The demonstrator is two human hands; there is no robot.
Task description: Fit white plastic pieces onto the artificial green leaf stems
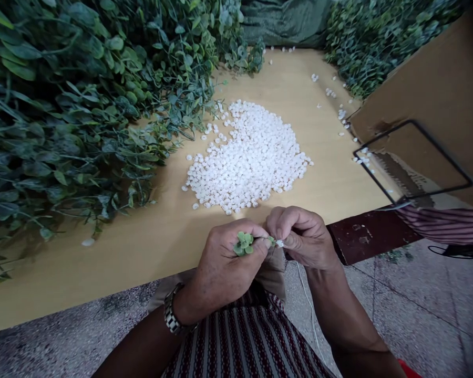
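Note:
My left hand (232,257) is closed round a small green artificial leaf sprig (244,243), whose leaves stick out between thumb and fingers. The sprig's stem end points right, toward the other hand. There, a small white plastic piece (279,243) sits at the stem, pinched by the thumb and fingertips of my right hand (305,236). Whether the piece is fully on the stem I cannot tell. Both hands are close together at the table's front edge, just below a heap of similar white pieces (248,157).
Dense artificial foliage (82,105) covers the left of the table (142,262), with more foliage (378,42) at the back right. A cardboard box (429,94) and a black wire frame (441,142) stand at the right. Loose white pieces lie scattered near the box.

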